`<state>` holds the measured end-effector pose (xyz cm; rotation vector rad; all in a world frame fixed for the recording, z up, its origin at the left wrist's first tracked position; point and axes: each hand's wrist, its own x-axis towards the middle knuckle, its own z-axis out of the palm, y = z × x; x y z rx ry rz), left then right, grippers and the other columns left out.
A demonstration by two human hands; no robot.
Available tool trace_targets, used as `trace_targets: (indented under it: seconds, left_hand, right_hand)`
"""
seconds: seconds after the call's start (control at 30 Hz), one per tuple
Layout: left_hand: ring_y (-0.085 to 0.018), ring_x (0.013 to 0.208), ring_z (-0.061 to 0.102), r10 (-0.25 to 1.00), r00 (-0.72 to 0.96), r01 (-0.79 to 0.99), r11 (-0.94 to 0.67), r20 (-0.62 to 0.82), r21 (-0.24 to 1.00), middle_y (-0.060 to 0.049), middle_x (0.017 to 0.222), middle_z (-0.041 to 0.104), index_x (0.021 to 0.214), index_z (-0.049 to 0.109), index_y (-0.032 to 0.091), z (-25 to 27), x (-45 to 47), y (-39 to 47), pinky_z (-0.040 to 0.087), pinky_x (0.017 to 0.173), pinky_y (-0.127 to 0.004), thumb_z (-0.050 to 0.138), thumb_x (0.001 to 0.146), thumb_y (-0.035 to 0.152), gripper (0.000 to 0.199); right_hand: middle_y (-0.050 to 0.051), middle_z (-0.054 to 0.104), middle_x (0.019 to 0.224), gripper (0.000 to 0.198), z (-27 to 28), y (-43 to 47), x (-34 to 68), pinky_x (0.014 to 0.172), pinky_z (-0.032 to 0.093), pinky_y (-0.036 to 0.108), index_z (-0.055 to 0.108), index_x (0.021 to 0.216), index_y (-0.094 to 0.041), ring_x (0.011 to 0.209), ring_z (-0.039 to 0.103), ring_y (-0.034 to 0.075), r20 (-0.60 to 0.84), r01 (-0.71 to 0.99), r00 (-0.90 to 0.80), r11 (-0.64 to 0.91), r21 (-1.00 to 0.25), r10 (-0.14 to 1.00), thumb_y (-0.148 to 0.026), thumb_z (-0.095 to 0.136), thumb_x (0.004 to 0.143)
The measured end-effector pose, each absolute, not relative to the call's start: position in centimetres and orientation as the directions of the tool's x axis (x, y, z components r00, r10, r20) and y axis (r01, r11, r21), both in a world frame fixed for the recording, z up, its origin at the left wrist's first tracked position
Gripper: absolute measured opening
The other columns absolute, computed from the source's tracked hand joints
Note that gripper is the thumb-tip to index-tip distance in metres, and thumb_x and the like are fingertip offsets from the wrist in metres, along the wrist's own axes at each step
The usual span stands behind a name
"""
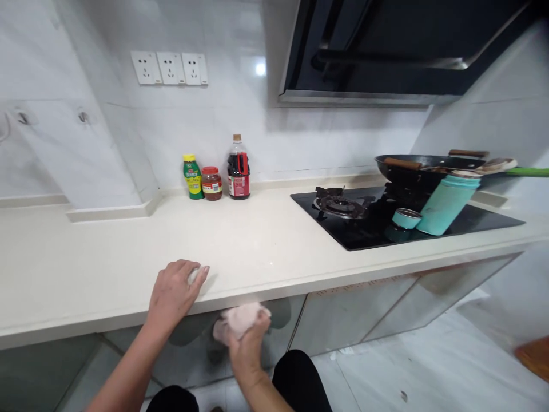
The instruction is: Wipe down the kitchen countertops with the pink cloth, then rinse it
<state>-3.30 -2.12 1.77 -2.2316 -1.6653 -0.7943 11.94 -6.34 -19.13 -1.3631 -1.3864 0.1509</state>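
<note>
My right hand grips a crumpled pale pink cloth just below the counter's front edge, in front of the cabinet door. Part of the cloth spills out past the fingers. On the white countertop, close to that same edge, rests my left hand. Its fingers are loosely bent and the thumb stands apart from them, with a pale gap between. I see no object held there.
Against the wall stand a green-and-yellow bottle, a red-lidded jar and a dark sauce bottle. To the right, a wok, a tilted turquoise bottle and its cap sit on the black hob, under a range hood.
</note>
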Motion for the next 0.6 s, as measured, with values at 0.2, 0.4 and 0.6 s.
trace_targets:
  seconds: [0.2,0.4,0.6]
  left_hand:
    - [-0.027,0.108,0.063,0.830,0.137,0.930,-0.295,0.541,0.218,-0.008,0.106,0.074,0.100,0.070,0.021,1.7,-3.6,-2.3,0.046,0.093,-0.041,0.040,0.100,0.051,0.043]
    - [-0.025,0.107,0.063,0.835,0.143,0.923,-0.307,0.532,0.234,-0.007,0.108,0.074,0.100,0.070,0.022,1.6,-3.8,-2.8,0.044,0.093,-0.039,0.043,0.100,0.046,0.037]
    - [-0.025,0.104,0.063,0.812,0.112,0.931,-0.287,0.573,0.224,-0.008,0.106,0.073,0.096,0.071,0.021,1.0,-3.0,-3.0,0.043,0.091,-0.040,0.051,0.098,0.046,0.033]
  right_hand:
    - [0.008,0.060,0.127,0.050,-16.0,-7.0,4.3,0.103,0.039,0.057,0.055,0.130,-0.035,0.115,0.050,0.030,0.708,0.780,-0.252,0.572,-0.255,0.660,-0.023,0.065,0.083]
    - [0.003,0.062,0.128,0.048,-17.0,-5.5,12.0,0.104,0.036,0.050,0.057,0.128,-0.038,0.115,0.049,0.026,0.782,0.745,-0.421,0.667,0.009,0.460,-0.020,0.067,0.084]
    - [0.015,0.050,0.128,0.055,-19.8,-6.2,27.4,0.106,0.036,0.064,0.045,0.132,-0.023,0.127,0.039,0.036,0.832,0.915,-0.073,0.370,-0.163,0.549,-0.025,0.064,0.081]
